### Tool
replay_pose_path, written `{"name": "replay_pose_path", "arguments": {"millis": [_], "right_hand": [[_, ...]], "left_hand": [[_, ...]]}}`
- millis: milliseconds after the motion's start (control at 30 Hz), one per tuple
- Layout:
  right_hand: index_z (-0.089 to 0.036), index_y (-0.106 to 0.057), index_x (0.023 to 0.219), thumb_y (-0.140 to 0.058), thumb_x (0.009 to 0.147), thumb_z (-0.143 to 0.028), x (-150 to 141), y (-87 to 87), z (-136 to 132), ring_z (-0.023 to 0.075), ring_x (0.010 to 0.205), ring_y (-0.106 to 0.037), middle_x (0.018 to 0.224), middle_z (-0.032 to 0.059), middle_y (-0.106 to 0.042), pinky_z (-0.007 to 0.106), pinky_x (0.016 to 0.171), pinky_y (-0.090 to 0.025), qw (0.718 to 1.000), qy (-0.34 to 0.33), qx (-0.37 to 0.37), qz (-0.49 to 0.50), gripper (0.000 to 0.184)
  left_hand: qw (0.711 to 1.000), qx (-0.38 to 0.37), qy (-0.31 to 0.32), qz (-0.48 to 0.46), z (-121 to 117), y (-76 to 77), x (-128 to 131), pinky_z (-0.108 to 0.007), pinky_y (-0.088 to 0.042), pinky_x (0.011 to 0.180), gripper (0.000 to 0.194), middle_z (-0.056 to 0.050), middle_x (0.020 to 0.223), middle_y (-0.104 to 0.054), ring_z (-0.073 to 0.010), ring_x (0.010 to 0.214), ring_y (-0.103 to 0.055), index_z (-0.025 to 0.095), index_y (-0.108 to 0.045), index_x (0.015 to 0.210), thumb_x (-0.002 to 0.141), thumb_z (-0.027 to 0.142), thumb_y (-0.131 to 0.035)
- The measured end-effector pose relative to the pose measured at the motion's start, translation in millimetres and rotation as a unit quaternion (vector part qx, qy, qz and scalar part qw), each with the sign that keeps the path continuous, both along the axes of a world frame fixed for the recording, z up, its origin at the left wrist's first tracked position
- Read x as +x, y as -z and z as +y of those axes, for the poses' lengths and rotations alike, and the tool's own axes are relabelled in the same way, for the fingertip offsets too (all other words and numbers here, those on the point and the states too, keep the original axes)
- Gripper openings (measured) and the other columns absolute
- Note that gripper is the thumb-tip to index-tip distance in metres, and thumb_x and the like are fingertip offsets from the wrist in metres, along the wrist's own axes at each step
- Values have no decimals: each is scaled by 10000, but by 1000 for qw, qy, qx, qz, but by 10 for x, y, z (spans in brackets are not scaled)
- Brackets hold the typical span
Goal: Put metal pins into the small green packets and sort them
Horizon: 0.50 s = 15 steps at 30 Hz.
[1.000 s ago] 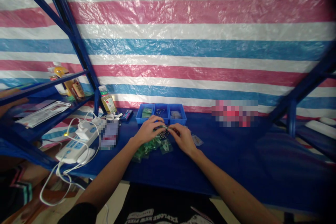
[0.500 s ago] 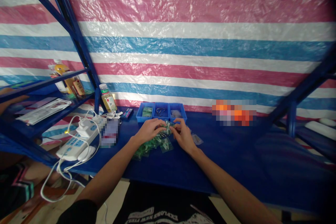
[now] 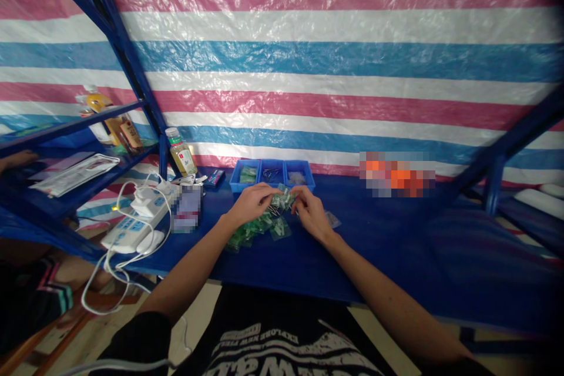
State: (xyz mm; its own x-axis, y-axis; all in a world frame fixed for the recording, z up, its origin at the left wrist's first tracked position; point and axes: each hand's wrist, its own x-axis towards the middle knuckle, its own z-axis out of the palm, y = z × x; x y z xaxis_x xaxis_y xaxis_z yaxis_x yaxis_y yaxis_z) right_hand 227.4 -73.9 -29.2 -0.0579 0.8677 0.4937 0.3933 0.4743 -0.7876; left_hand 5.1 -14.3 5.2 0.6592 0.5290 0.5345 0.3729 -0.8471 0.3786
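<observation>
Between my two hands is a small clear plastic bag (image 3: 282,196) with a greenish tint. My left hand (image 3: 252,204) pinches its left side, and the fingers of my right hand (image 3: 311,211) are closed at its right side. A heap of small green bags (image 3: 249,232) lies under and beside my left hand. One bag with pale pieces (image 3: 279,228) lies flat at the heap's right edge. Just beyond my hands stands a blue three-compartment tray (image 3: 235,187). It holds green bags (image 3: 247,175) at left, dark thin metal pieces (image 3: 271,175) in the middle and clear bags (image 3: 296,178) at right.
A white power strip (image 3: 126,234) with tangled cables lies left, near a blurred phone-like item (image 3: 187,208). A drink bottle (image 3: 180,153) stands behind them. Another clear packet (image 3: 332,219) rests right of my right hand. Blue frame posts (image 3: 127,64) border the table; a person's hand (image 3: 22,157) shows far left.
The view has tilted down slightly, so the table sits higher in the picture. My hands have drawn slightly apart, and the small bag between them shows more.
</observation>
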Motion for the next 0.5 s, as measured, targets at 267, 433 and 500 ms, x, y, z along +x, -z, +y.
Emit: {"name": "replay_pose_path", "arguments": {"millis": [267,433,500], "right_hand": [[-230,-673,1194,-566,938,-259,3,-31,5,178,707,-636,1034,67,-683,300,659,-514,998,10,36,-53,279],[-224,-741,1027,-563,991,-374,-2,-67,-15,179,732,-644,1138,98,-654,317,676,-529,997,32,55,-55,235],[-218,-730,1005,-555,998,-394,0,-49,-2,190,717,-654,1013,83,-694,319,661,-522,998,20,42,-44,248]], "left_hand": [[1000,-1,-3,-4,10,1,-7,-331,-521,931,248,-65,1091,-754,-196,996,-684,221,-732,1162,1022,288,-539],[999,-4,-28,22,-24,-26,-3,-287,-499,798,302,-46,834,-727,-171,799,-657,183,-755,969,1026,391,-543],[999,4,-30,17,-42,-38,4,-282,-488,776,313,-42,801,-699,-169,781,-638,178,-741,916,1020,404,-551]]}}
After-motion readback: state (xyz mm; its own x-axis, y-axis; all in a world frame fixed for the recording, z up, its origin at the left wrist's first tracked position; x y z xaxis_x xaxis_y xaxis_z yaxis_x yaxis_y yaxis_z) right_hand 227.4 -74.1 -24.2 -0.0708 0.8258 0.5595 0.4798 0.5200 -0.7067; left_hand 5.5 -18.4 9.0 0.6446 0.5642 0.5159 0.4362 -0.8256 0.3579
